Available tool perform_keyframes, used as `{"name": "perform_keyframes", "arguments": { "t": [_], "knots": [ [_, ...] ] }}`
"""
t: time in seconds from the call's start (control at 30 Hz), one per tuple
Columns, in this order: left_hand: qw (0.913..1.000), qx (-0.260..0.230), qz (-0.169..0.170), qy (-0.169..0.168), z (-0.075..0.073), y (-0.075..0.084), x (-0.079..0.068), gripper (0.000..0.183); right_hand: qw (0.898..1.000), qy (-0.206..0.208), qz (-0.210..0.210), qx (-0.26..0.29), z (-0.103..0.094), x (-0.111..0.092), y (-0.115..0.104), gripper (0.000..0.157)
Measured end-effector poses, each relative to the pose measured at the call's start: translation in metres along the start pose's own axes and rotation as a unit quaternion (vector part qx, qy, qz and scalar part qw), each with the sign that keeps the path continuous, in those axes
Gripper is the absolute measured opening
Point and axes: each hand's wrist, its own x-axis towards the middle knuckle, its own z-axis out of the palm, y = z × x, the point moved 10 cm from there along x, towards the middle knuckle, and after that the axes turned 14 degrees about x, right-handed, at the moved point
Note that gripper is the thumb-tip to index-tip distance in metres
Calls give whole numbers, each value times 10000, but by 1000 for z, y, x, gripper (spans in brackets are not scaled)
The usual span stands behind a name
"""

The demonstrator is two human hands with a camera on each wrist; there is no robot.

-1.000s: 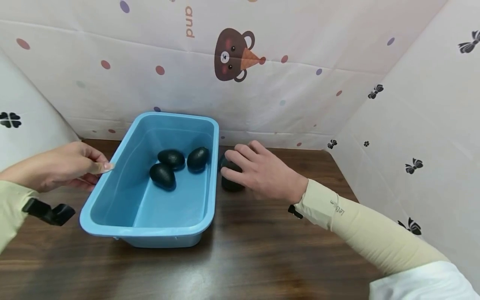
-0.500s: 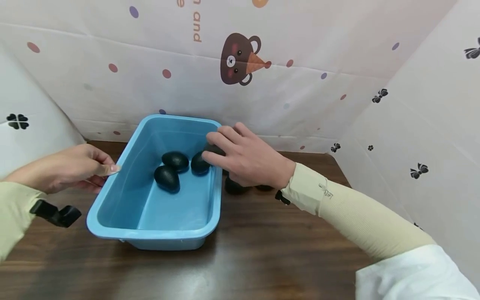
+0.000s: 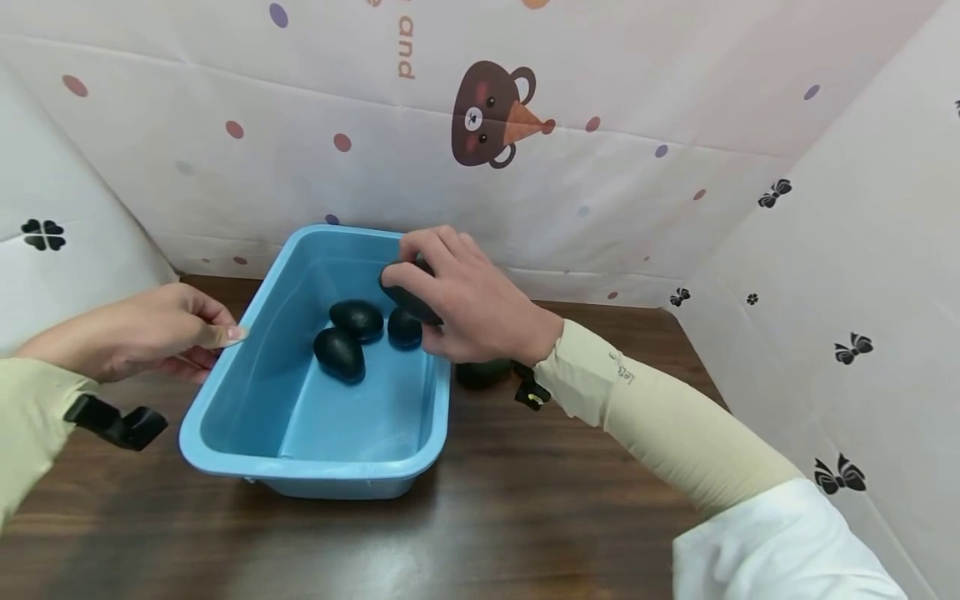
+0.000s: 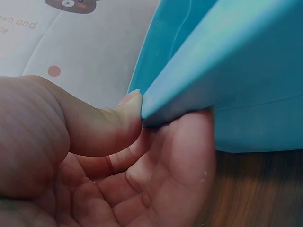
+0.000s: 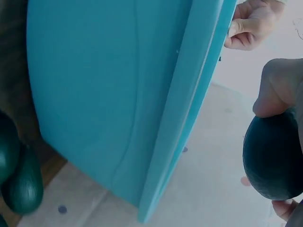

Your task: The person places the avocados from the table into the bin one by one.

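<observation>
Over the blue tub (image 3: pixel 225 398), the right hand (image 3: pixel 472 304) curls round 1 dark avocado (image 3: pixel 408 297), 3 avocados (image 3: pixel 356 318) already lie inside, at least 1 more (image 3: pixel 483 372) waits on the table (image 3: pixel 525 517), and the left hand (image 3: pixel 142 333) pinches the rim.

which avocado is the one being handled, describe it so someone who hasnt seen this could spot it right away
Find the blue tub on the brown table. Over its far right corner the right hand grips a dark avocado. Unlike the three avocados lying on the tub floor and the one on the table behind the wrist, it is lifted in the air between fingers and thumb.
</observation>
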Motion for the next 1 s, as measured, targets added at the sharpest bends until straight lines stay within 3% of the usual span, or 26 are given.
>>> {"name": "perform_keyframes", "arguments": {
  "t": [0.27,0.53,0.63,1.0],
  "knots": [
    [10000,-40,-19,-51,0,-1,2,41,9912,180,624,1152,8,7,10,48],
    [10000,-49,2,2,-1,-1,1,41,9606,114,1651,2234,21,14,29,53],
    [10000,-44,4,-12,-1,-1,1,40,9559,54,1815,2308,25,13,33,53],
    [10000,-15,28,38,-2,-2,4,40,9534,-418,2314,1890,34,2,49,48]
  ]
}}
